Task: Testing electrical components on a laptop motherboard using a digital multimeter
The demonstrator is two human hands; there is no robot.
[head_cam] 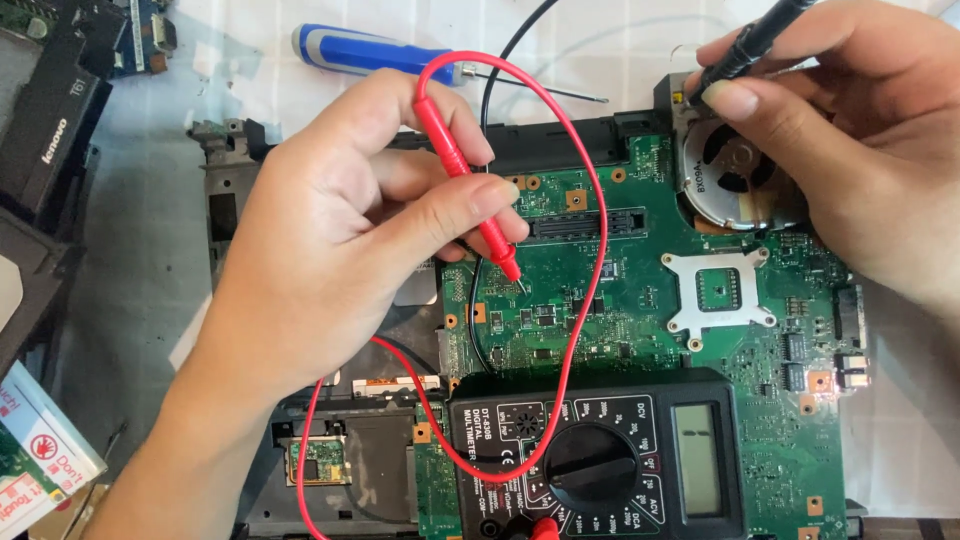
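Red probe is light and stiff with a sharp tip; the left hand closes on its plastic shaft, tip touching the fragile green circuit board near its middle. Right hand pinches the black probe by the fan at the board's far right corner.
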